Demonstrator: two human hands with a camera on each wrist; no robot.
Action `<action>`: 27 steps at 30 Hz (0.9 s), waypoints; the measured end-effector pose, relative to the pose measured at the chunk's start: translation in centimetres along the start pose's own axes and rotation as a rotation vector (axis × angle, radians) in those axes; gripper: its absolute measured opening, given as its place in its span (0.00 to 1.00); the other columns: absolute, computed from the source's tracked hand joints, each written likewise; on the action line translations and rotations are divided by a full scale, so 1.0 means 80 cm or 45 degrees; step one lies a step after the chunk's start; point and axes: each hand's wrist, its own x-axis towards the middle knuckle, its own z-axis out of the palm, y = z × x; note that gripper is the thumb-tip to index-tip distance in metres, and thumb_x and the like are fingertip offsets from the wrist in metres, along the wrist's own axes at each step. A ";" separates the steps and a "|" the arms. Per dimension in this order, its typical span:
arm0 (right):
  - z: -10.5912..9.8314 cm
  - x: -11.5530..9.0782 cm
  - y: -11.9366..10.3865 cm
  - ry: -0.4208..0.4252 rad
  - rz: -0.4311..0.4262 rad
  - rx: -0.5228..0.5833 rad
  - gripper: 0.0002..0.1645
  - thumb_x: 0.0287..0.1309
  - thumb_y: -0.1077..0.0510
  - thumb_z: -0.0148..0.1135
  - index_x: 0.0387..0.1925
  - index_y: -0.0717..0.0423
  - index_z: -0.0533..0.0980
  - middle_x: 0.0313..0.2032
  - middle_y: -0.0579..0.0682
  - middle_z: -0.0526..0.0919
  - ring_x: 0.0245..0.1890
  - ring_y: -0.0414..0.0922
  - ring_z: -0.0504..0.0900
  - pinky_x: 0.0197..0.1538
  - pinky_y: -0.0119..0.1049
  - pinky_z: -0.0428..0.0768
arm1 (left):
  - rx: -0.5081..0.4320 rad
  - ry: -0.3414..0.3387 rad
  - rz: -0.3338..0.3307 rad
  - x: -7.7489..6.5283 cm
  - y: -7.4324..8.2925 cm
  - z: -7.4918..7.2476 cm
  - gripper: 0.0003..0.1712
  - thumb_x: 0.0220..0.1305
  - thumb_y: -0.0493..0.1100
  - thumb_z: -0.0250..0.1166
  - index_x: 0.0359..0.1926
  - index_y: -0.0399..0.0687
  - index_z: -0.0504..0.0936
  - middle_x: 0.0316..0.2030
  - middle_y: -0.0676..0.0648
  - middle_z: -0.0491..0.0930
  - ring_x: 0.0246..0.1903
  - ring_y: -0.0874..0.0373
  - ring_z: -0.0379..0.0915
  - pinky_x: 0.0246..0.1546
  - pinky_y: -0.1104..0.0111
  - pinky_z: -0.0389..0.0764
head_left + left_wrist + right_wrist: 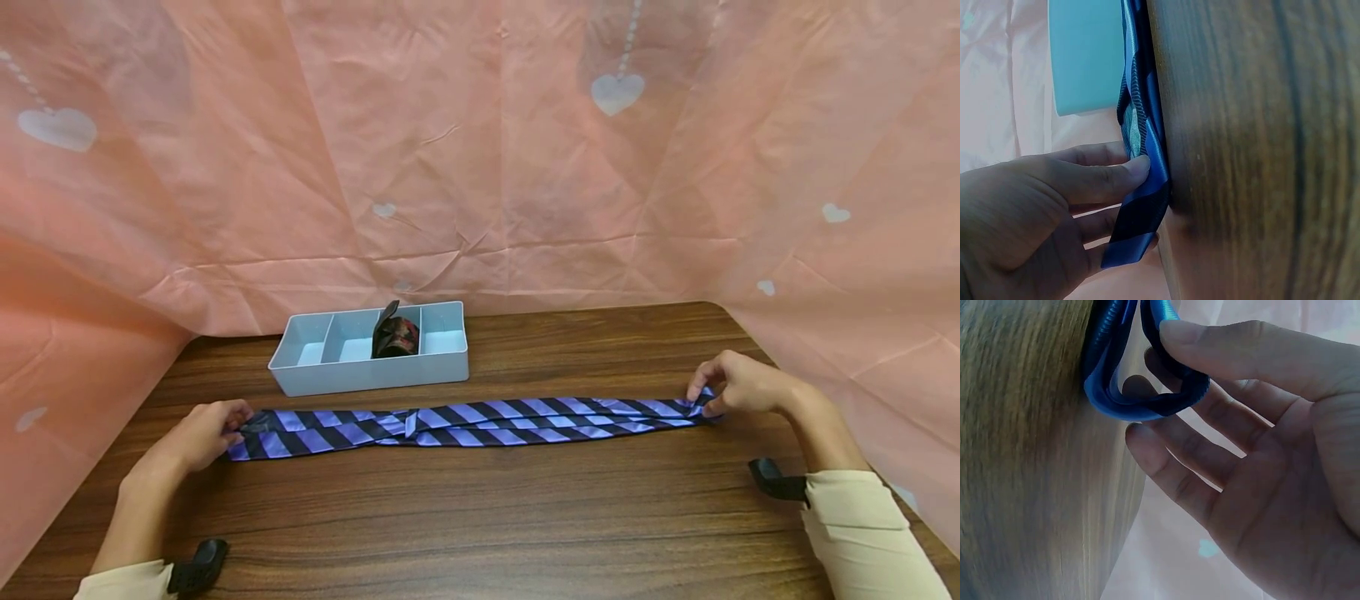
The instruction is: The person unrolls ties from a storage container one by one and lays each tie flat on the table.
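Observation:
A necktie [510, 412] with purple-blue and black diagonal stripes lies stretched lengthwise across the table, with a knot left of its middle. At its wide left end, my left hand [201, 435] pinches the fabric between thumb and fingers; the left wrist view shows the thumb on top of the tie [1141, 206]. My right hand [750, 383] holds the looped far end. In the right wrist view, the thumb and fingers pinch one side of that tie loop [1129, 409], and the other fingers spread loosely below it.
Behind the tie stands a light blue divided box [375, 379]. One compartment holds a dark rolled item [401, 336] with a reddish pattern, its kind unclear. Pink cloth [510, 167] with hearts encloses the back and sides of the wooden table [480, 517].

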 end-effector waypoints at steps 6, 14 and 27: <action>0.001 0.001 -0.008 0.019 0.068 -0.011 0.07 0.50 0.66 0.76 0.32 0.61 0.84 0.32 0.42 0.86 0.29 0.33 0.73 0.34 0.30 0.73 | 0.000 -0.005 -0.003 0.000 0.002 -0.001 0.12 0.55 0.21 0.68 0.41 0.28 0.80 0.30 0.42 0.79 0.33 0.46 0.75 0.37 0.48 0.79; 0.000 0.003 -0.016 0.004 0.108 0.032 0.02 0.61 0.64 0.71 0.35 0.60 0.84 0.33 0.46 0.88 0.32 0.33 0.78 0.35 0.30 0.75 | 0.009 -0.043 -0.068 0.000 0.011 -0.004 0.12 0.59 0.25 0.68 0.44 0.26 0.79 0.35 0.37 0.82 0.37 0.43 0.79 0.42 0.41 0.80; 0.011 0.018 -0.025 0.175 -0.041 -0.135 0.12 0.60 0.64 0.73 0.44 0.66 0.82 0.39 0.51 0.89 0.36 0.41 0.87 0.40 0.36 0.85 | 0.025 -0.024 -0.058 0.000 0.015 -0.004 0.11 0.60 0.26 0.69 0.44 0.27 0.79 0.33 0.39 0.81 0.36 0.43 0.78 0.41 0.41 0.79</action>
